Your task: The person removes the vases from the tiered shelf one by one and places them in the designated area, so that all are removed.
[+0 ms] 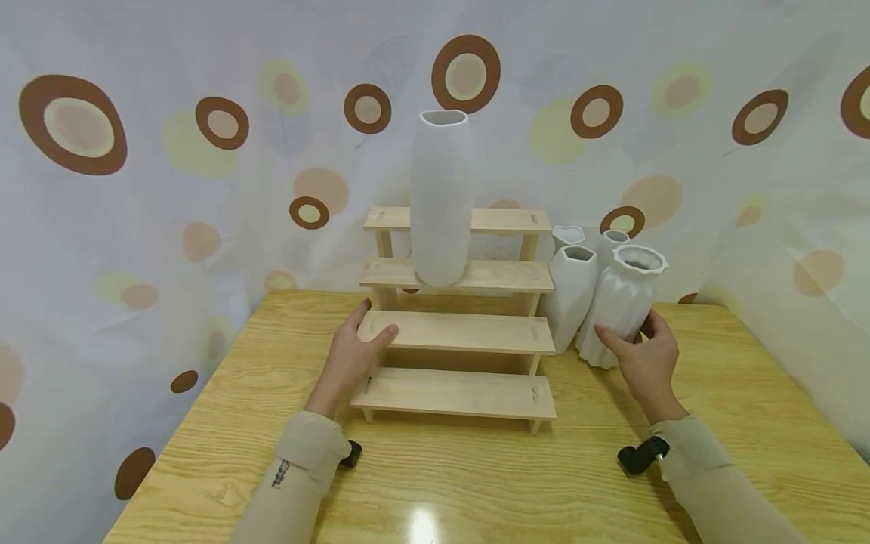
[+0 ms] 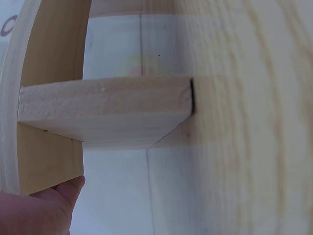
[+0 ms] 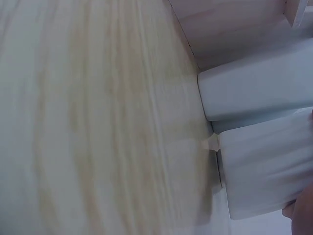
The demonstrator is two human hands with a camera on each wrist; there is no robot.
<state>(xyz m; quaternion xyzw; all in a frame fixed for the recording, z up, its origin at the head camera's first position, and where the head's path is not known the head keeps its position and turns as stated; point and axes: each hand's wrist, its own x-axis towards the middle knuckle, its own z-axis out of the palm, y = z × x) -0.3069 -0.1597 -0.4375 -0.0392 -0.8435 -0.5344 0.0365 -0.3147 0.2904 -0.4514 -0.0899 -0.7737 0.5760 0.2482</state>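
A stepped wooden display stand [image 1: 457,331] with several tiers stands in the middle of the head view. My left hand [image 1: 350,349] holds the left end of one of its lower boards, thumb on top and the other fingers round the far edge. In the left wrist view, fingertips [image 2: 73,190] show by the stand's wood. On the right, my right hand [image 1: 649,359] grips a pleated white vase [image 1: 621,306] with a scalloped rim. This vase leans slightly; a narrow dark gap shows under its base in the right wrist view. Fingers behind it are partly hidden.
A tall white vase [image 1: 441,200] stands upright on the stand's upper part. Beside the stand's right side, a faceted white vase [image 1: 571,298] and two more white vases crowd close to the held one. A patterned cloth [image 1: 258,151] hangs behind the wooden table [image 1: 435,476].
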